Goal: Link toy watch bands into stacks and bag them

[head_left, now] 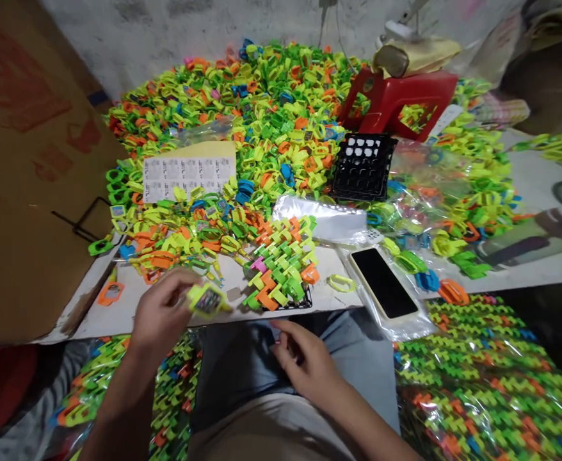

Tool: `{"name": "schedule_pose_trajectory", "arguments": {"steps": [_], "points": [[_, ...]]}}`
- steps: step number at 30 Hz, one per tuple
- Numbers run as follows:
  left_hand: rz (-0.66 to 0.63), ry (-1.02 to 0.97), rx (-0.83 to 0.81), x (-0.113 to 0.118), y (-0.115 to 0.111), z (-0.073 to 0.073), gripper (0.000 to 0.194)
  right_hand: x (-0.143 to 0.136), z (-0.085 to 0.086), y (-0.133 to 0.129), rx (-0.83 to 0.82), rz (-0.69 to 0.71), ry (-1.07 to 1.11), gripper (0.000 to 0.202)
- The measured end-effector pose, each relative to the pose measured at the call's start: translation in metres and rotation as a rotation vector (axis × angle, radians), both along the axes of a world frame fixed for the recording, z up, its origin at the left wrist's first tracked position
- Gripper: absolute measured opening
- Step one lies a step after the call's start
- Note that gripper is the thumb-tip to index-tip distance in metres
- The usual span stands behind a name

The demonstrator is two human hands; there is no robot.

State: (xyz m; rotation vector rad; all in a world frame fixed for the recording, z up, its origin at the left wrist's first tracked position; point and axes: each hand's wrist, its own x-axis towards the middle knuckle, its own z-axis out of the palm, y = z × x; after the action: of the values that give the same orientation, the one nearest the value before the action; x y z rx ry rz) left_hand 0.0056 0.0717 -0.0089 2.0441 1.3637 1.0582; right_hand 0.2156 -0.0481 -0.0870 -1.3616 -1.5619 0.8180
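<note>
Over the table's front edge, my left hand [166, 310] is closed on a yellow plastic toy watch [207, 299] with a dark picture on its face. My right hand [310, 362] hangs above my lap, its thumb and forefinger apart and the other fingers loosely curled; nothing shows in it. Between the hands, on the table, a block of interlocked green, yellow and orange toy watches [283, 266] stands on a black rack. A small grey piece [233, 294] lies beside that block. Loose watches [160, 256] lie just beyond my left hand.
A large heap of toy watches [281, 128] covers the table's back. On it rest a sticker sheet [189, 176], a black tray [363, 168] and a red stool [406, 102]. A phone [384, 282] lies right. Cardboard [31, 192] stands left; bagged watches [492, 384] are below.
</note>
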Motion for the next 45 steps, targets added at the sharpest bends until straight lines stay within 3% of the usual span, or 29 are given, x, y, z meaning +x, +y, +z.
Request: {"name": "schedule_pose_trajectory", "arguments": {"steps": [3,6,7,10,14,18,21,24,27,29,33,37,40,45], "points": [[-0.085,-0.052,-0.156,0.021,-0.046,0.006,0.014,-0.012,0.015,-0.001,-0.070,0.022,0.050,0.040],[-0.184,0.067,-0.244,0.052,-0.074,-0.007,0.008,-0.015,0.019,-0.007,-0.176,0.087,0.126,0.005],[-0.231,0.086,-0.224,0.060,-0.077,-0.011,0.008,-0.013,0.018,-0.010,-0.226,0.105,0.188,0.011],[-0.365,0.081,-0.163,0.077,-0.070,-0.019,0.036,0.005,0.016,-0.018,-0.390,0.190,0.427,0.039],[-0.624,0.064,-0.219,0.088,-0.052,-0.019,0.027,0.033,0.021,-0.026,-0.444,0.428,0.553,0.065],[-0.835,0.159,-0.263,0.098,-0.046,-0.018,0.019,0.042,0.021,-0.029,-0.367,0.581,0.510,0.055],[-0.888,0.254,-0.240,0.094,-0.041,-0.014,0.033,0.044,0.012,-0.030,-0.460,0.473,0.551,0.046],[-0.832,0.333,-0.130,0.081,-0.030,-0.008,0.042,0.055,-0.003,-0.025,-0.538,0.176,0.536,0.037],[-0.660,0.362,0.068,0.074,-0.020,-0.004,0.028,0.070,-0.019,-0.006,-0.433,-0.180,0.446,0.038],[-0.545,0.393,0.189,0.080,-0.017,-0.006,0.027,0.075,-0.029,0.011,-0.345,-0.329,0.428,0.041],[-0.405,0.504,0.339,0.102,-0.016,-0.019,0.036,0.069,-0.042,0.033,-0.238,-0.373,0.416,0.037],[-0.446,0.548,0.356,0.114,-0.018,-0.033,0.025,0.063,-0.051,0.034,-0.056,-0.421,0.159,0.024],[-0.482,0.556,0.350,0.116,-0.021,-0.034,0.017,0.063,-0.057,0.030,0.058,-0.408,-0.092,0.019],[-0.489,0.534,0.305,0.118,-0.022,-0.032,0.031,0.060,-0.057,0.030,0.028,-0.285,-0.356,0.028]]}}
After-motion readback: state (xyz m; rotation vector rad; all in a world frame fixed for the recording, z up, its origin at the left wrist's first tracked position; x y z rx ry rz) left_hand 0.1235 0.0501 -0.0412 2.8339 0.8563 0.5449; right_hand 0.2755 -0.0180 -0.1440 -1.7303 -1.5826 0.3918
